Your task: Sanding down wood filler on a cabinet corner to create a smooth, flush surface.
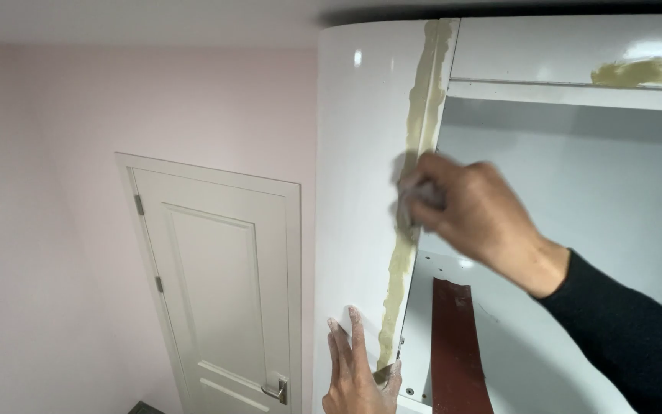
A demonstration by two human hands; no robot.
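Note:
My right hand is shut on a small grey sanding pad and presses it against a vertical strip of yellow-green filler on the front edge of a glossy white cabinet. The hand is blurred. My left hand lies flat on the cabinet's curved side panel, low down, fingers dusty white, next to the bottom of the filler strip. It holds nothing.
A second filler patch marks the cabinet's top rail. Inside the cabinet a dark red strip lies on a white shelf. A cream panelled door with a metal handle stands at lower left in a pale pink wall.

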